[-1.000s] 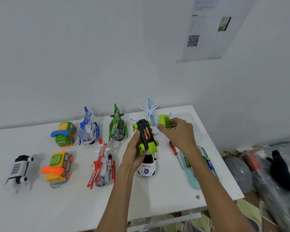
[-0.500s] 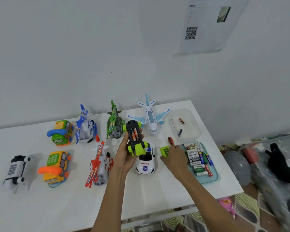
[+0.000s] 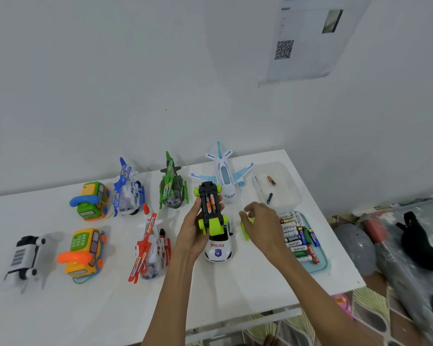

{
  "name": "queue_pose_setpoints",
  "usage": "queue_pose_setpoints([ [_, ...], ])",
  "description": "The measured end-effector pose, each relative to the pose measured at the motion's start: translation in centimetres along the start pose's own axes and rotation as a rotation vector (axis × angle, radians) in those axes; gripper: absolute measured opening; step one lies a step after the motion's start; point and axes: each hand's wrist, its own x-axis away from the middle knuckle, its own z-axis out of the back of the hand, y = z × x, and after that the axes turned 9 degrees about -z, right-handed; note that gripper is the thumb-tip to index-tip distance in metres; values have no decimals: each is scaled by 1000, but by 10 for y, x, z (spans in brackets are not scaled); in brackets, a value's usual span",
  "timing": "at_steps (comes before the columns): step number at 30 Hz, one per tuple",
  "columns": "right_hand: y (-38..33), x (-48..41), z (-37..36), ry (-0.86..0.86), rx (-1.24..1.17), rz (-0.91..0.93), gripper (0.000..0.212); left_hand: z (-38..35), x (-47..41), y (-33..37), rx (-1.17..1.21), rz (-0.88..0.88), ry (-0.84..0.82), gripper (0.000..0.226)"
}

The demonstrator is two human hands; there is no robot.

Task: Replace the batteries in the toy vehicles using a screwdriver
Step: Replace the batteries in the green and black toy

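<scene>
In the head view, the left hand [image 3: 191,233] is gripping a black and green toy car [image 3: 209,211] above the middle of the white table [image 3: 105,310], fingers and thumb curling round its sides. The car is being held underside up, and its open compartment is showing two orange batteries [image 3: 210,204]. The right hand [image 3: 264,222] is hovering just right of the car, fingers loosely spread and holding nothing. A green cover [image 3: 245,233] is lying on the table beneath its fingertips; I cannot tell whether they are touching it. A white police car [image 3: 218,249] is sitting right below the held toy. Near the right edge, a teal tray [image 3: 321,264] is carrying a row of batteries, and toward the far right corner a clear tray [image 3: 286,179] is holding two loose cells.
</scene>
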Motion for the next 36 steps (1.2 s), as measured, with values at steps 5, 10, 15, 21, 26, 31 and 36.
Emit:
queue_pose_setpoints([
  [5,-3,-17,8,41,161,-33,21,-2,1,-4,-7,-9,-12,39],
  [10,13,-25,-1,-118,432,-167,25,2,1,-3,-54,-27,-9,33],
  [15,25,-28,-10,-173,508,-158,22,3,3,-1,-72,-43,-5,37],
  [21,10,-33,6,-75,294,-114,26,3,2,0,-115,-60,-5,37],
  [26,-23,-21,44,84,-190,-36,30,1,0,1,-129,-85,-9,35],
  [31,-56,20,79,160,-666,63,16,-5,-1,3,-153,-125,-51,31],
  [36,-68,49,80,60,-806,193,12,-9,-5,0,-219,-150,-73,42],
])
